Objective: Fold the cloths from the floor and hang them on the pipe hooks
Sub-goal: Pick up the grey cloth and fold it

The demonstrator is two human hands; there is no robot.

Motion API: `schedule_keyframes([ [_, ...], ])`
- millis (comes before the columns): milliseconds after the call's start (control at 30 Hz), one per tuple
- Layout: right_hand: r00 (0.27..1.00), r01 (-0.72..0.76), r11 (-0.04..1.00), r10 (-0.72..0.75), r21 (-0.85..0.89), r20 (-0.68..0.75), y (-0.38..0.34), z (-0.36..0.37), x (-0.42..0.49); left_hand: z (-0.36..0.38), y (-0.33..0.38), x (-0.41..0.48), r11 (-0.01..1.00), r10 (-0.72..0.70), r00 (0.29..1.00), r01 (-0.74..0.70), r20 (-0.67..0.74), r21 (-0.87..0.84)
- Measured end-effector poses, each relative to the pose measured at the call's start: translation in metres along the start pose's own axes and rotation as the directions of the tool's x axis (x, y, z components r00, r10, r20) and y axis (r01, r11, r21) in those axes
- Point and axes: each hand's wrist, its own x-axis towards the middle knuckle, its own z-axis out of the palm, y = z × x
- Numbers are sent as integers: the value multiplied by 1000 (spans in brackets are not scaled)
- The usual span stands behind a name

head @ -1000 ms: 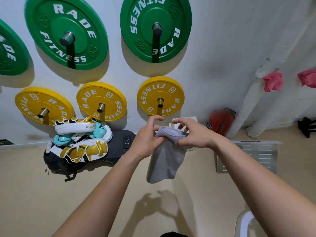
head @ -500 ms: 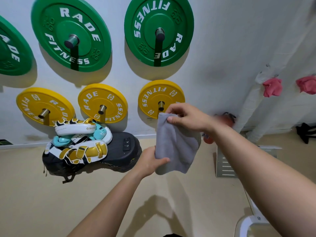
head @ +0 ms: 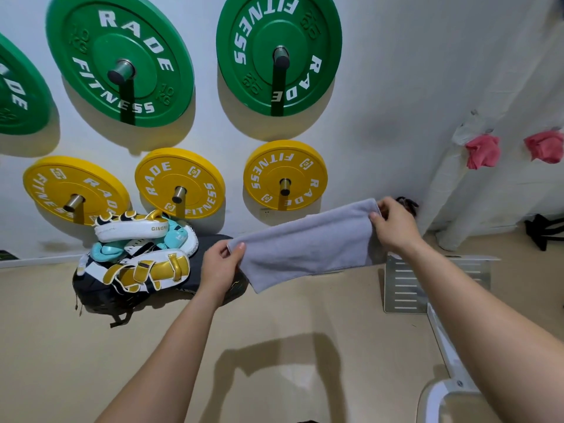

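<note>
Left hand (head: pixel 220 264) and right hand (head: pixel 393 224) each pinch an end of the grey cloth (head: pixel 305 242), stretched taut below the yellow plate (head: pixel 285 175), likely squaring it for folding.

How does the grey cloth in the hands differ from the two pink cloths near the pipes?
The grey cloth is stretched out long and flat between the left hand and the right hand; the pink cloths hang bunched up by the white pipes. The grey cloth is held in the air over the floor, while the pink cloths sit higher, with no hand on them. All three are small soft cloths.
</note>
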Motion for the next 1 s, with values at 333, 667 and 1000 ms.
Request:
schedule_keyframes([
  [333,978,-164,977,178,134,-107,31,38,-42,35,9,-5,926,146,966,-57,-215,374],
  [667,966,-235,891,171,387,194,14,85,-85,99,1,-45,960,77,992,-100,98,260],
  [1000,973,-160,919,85,360,216,10,97,-90,116,1,-53,990,49,973,-78,227,121],
])
